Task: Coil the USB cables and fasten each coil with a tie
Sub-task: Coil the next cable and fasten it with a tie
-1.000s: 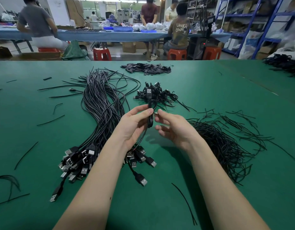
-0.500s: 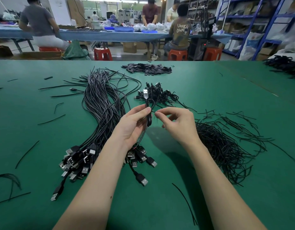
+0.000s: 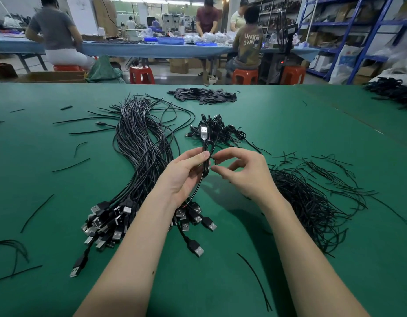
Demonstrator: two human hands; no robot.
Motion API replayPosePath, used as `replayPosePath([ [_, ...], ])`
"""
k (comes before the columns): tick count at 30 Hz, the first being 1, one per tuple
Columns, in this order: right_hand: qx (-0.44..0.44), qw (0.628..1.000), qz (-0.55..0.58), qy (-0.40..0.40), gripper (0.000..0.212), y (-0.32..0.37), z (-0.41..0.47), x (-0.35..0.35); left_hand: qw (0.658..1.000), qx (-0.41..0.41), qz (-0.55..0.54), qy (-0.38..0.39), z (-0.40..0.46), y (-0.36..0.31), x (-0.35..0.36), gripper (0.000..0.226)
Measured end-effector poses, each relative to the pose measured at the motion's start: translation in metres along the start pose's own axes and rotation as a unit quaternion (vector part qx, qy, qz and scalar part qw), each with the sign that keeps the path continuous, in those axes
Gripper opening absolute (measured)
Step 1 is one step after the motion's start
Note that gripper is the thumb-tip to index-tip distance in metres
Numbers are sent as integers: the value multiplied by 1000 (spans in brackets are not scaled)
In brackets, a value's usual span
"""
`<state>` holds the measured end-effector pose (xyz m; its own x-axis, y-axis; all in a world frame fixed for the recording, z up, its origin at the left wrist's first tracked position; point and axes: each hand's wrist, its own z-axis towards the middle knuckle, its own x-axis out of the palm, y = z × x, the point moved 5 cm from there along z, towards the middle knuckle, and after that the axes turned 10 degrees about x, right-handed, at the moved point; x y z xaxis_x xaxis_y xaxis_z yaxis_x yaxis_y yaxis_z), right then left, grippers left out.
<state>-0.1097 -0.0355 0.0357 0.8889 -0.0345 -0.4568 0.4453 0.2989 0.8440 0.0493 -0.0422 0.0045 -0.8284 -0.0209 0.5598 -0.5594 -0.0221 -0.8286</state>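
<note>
My left hand (image 3: 186, 175) grips a folded black USB cable coil (image 3: 208, 154) upright above the green table (image 3: 289, 133), its silver plug (image 3: 204, 131) pointing away from me. My right hand (image 3: 241, 172) pinches a thin black tie (image 3: 215, 161) at the coil's middle, thumb and forefinger touching it. A large bundle of loose USB cables (image 3: 140, 152) lies to the left, its plugs (image 3: 111, 223) fanned out near my left forearm. A pile of coiled, tied cables (image 3: 223, 131) sits just beyond my hands. A heap of black ties (image 3: 312, 197) lies to the right.
Stray ties (image 3: 70, 165) lie scattered over the table's left side, and one tie (image 3: 255, 280) lies between my forearms. A pile of small black flat pieces (image 3: 202, 95) sits at the far edge. More black cables (image 3: 394, 90) lie far right. People work at a blue table (image 3: 129, 49) behind.
Both hands lifted the coil slightly up and away. My right hand closed from spread fingers into a pinch at the coil's middle.
</note>
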Motion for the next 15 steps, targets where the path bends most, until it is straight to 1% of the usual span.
replayPosePath([
  [2, -14, 1000, -7, -12, 13, -1, -2, 0, 1000, 0, 3, -2, 1, -1, -2, 19],
  [4, -6, 1000, 10, -21, 4, -1, -3, -1, 1000, 2, 9, -4, 0, -1, -3, 21],
  [5, 20, 999, 39, -19, 6, -3, -3, 1, 1000, 7, 11, -4, 0, -2, -2, 23],
  [6, 75, 992, 99, -4, 10, -6, -1, 5, 1000, 13, 12, -2, -1, -3, -1, 25],
  [7, 156, 968, 197, 25, 12, -12, -1, 11, 1000, 22, 9, 1, -1, -3, 0, 27],
  [8, 252, 910, 322, 69, 12, -16, -4, 21, 999, 32, 3, 7, -2, -5, 2, 29],
  [9, 341, 816, 452, 117, 11, -17, -9, 34, 999, 43, -7, 16, -2, -5, 4, 28],
  [10, 404, 707, 559, 158, 11, -15, -16, 45, 998, 52, -17, 27, -3, -6, 5, 25],
  [11, 433, 613, 634, 186, 12, -11, -20, 52, 997, 59, -25, 36, -4, -7, 6, 23],
  [12, 439, 550, 679, 209, 12, -8, -23, 57, 997, 63, -30, 42, -4, -7, 6, 21],
  [13, 434, 512, 705, 229, 11, -4, -24, 59, 996, 65, -30, 48, -5, -8, 6, 19],
  [14, 427, 491, 720, 243, 11, -1, -24, 61, 996, 67, -29, 55, -5, -8, 7, 19],
  [15, 421, 481, 726, 255, 11, 3, -24, 61, 995, 69, -31, 62, -6, -9, 8, 19],
])
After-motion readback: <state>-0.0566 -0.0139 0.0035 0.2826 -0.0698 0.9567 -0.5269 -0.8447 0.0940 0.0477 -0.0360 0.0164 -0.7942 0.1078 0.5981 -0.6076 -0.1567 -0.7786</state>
